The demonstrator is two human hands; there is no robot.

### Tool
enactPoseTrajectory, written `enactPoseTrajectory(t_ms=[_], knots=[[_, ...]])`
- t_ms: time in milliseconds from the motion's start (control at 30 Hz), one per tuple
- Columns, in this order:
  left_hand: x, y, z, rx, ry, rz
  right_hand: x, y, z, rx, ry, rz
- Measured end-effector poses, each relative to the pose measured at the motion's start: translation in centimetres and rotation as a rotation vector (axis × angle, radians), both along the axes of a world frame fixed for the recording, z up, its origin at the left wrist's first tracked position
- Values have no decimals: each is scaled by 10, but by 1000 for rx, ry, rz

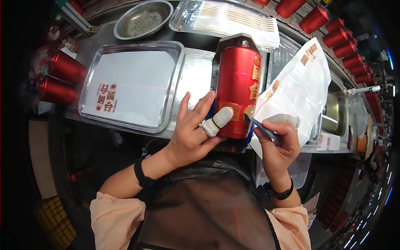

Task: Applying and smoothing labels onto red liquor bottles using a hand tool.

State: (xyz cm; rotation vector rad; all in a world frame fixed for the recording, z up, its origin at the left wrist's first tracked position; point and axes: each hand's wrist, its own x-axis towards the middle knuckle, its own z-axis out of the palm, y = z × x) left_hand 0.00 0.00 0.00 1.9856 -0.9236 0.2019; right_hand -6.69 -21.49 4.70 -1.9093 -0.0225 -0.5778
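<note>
A glossy red bottle (238, 79) with gold lettering lies on a dark holder in front of me, its neck pointing away. My left hand (189, 133) grips the bottle's near left side, other fingers spread. One finger in a pale cloth finger cot (224, 118) presses on a gold decal (235, 111) near the bottle's base. In my right hand (280, 143) is a dark, slim pair of tweezers (266, 128), its tip touching a small gold decal (250, 111) at the bottle's right side. A right-hand finger also wears a pale cot (286, 120).
To the left stands a metal tray (177, 83) with a white decal sheet (137, 79), beside red bottles (62, 66). Behind are a metal bowl (160, 12) and a tray of striped sheets (233, 18). Right of the bottle lies a curled decal sheet (304, 91); several red bottles (314, 20) line the back.
</note>
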Motion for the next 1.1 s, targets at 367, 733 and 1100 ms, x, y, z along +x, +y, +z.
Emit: enactPoseTrajectory(t_ms=[367,733,1100], knots=[[1,-7,29,231,-232,25,-20,-6,-5,-77,39,-20],[-7,-3,24,233,-246,42,-25,-13,4,35,111,-119],[-8,5,11,84,-166,109,-24,5,5,-98,-43,159]])
